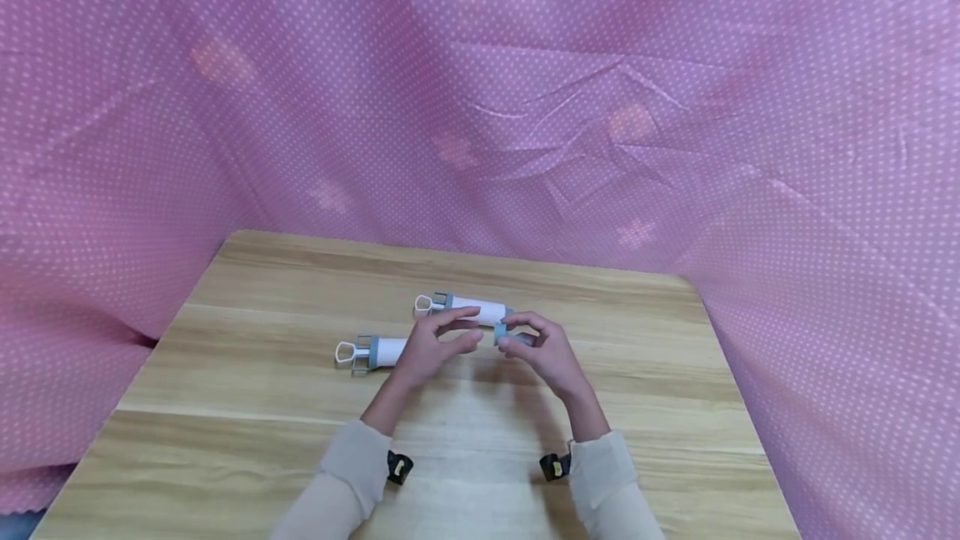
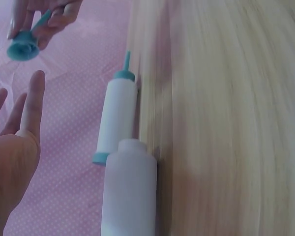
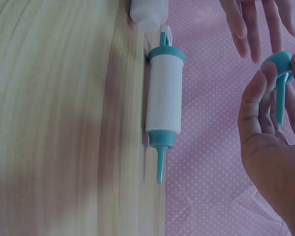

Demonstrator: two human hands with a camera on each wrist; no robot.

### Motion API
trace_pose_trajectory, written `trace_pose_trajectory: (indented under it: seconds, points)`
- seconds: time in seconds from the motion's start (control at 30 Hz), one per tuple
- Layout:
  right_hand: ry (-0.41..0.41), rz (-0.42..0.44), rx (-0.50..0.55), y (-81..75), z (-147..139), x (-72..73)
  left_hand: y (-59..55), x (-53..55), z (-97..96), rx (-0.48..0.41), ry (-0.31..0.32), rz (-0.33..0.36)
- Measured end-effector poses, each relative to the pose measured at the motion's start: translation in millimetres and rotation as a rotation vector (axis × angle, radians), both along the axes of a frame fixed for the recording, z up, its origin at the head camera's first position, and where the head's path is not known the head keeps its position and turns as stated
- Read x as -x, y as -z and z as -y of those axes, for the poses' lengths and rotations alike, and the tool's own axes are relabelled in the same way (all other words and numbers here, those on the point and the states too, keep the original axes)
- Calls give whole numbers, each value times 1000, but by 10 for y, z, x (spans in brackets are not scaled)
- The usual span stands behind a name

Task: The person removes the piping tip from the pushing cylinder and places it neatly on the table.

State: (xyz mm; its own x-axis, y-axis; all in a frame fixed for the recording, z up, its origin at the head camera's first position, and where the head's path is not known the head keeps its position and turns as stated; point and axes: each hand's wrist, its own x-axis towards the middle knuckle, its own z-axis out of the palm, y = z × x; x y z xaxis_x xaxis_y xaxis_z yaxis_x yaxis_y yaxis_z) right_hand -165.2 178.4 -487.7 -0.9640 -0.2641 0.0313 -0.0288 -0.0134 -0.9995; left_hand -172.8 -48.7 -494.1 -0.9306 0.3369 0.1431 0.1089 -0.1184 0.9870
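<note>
Teal nozzle (image 2: 23, 47) in right fingers (image 2: 63, 19); left fingers (image 2: 33, 103) (extended) apart.

Pink cloth (image 1: 480, 98) hung round a wooden table (image 1: 240, 440)

The far edge and both sides are enclosed by the cloth — dotted in white, strewn with flower shapes (image 1: 632, 122), crossed by creases (image 1: 585, 73). Streaked grain is shown by the table, where soft shadows are cast — and a pale sheen (image 1: 476, 448) is caught toward the front.

Two white syringes (image 1: 480, 312) (image 1: 391, 352), one detached nozzle (image 1: 500, 333), two black wrist devices (image 1: 400, 467) (image 1: 554, 467), one table (image 1: 247, 457)
</note>
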Motion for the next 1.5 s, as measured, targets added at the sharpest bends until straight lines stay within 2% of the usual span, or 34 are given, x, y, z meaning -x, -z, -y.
trace_pose_trajectory:
  seconds: [0.03, 0.23, 0.5, 0.73, 1.23, 1.5]
  points:
    - [-4, 2, 1, 5, 6, -5, 40, 13, -15, -9, 7, -3]
    - [-46, 17, 30, 33, 31, -23, 62, -9, -86, -13, 25, -11]
    - [-73, 39, 36, 56, 53, -30, 84, -22, -136, 96, -16, -88]
    - [-81, 35, 11, 39, 66, -36, 76, -33, -155, 138, -29, -123]
    - [-101, 45, 25, 16, 57, -52, 64, -30, -170, 146, -36, -61]
    - [-96, 51, -46, 67, 4, -43, 23, -44, -155, 133, -42, -63]
